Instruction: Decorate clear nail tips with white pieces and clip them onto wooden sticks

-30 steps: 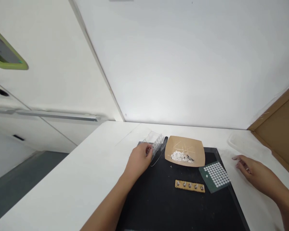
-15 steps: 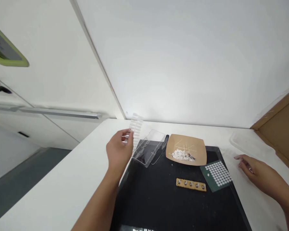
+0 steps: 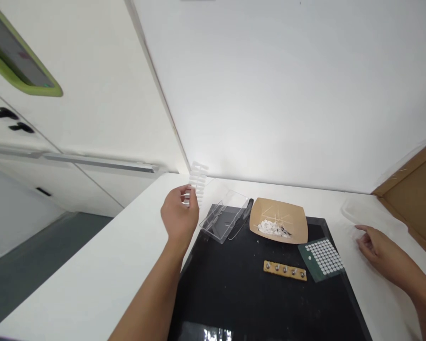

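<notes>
My left hand (image 3: 181, 210) pinches a translucent white strip with a row of slats (image 3: 199, 180), held up beside a clear plastic box (image 3: 222, 215). My right hand (image 3: 374, 246) is over the white table at the right, its fingers curled near some faint clear material that I cannot make out. On the black mat (image 3: 234, 289) lie a yellow strip with several metal studs (image 3: 285, 270) and a green card with rows of white dots (image 3: 323, 259). A brown paper tray (image 3: 296, 222) holds white bits and thin sticks.
A dark-handled tool (image 3: 246, 210) lies between the clear box and the paper tray. Behind my right hand is a clear shallow tray (image 3: 372, 215). A cardboard box (image 3: 415, 189) stands at the far right. White walls rise behind the table (image 3: 102, 265).
The view has shifted slightly, so the tabletop items appear a little further right. My left hand still holds the slatted strip. My right hand's fingers look slightly more curled.
</notes>
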### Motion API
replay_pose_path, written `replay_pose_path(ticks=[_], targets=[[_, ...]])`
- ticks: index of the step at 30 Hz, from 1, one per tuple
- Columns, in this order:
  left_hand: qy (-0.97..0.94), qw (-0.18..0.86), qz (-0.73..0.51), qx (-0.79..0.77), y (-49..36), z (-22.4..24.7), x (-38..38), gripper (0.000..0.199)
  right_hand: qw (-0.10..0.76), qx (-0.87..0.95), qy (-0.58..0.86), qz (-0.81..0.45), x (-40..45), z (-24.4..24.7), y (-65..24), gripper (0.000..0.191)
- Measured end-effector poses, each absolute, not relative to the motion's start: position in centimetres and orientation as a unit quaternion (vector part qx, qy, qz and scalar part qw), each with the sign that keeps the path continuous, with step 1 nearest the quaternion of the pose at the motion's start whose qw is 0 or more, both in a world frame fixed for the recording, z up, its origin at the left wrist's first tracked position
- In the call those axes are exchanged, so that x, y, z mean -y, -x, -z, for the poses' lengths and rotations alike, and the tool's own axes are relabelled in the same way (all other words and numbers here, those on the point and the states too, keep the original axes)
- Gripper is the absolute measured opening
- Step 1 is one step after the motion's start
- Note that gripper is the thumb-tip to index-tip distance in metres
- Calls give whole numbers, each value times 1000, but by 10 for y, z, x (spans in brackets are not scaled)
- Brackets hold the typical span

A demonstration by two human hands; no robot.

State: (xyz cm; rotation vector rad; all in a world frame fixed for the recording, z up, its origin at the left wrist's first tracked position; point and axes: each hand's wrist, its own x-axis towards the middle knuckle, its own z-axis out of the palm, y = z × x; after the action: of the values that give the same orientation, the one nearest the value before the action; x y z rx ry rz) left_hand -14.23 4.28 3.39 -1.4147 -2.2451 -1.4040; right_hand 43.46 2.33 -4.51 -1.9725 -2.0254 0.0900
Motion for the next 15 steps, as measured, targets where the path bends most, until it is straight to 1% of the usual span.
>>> replay_pose_path(ticks=[3,9,13,15], targets=[[472,71,468,744,141,-33,-43,35,145,714,685,-32,-22,42,-430,49],[462,58,470,750,136,-34,-41,32,165,745,644,58,-20,26,-410,52],[478,47,486,731,137,-33,-40,29,203,762,596,151,-24,16,-381,51],[485,42,494,720,137,-32,-41,29,236,777,567,140,-21,7,-355,49]])
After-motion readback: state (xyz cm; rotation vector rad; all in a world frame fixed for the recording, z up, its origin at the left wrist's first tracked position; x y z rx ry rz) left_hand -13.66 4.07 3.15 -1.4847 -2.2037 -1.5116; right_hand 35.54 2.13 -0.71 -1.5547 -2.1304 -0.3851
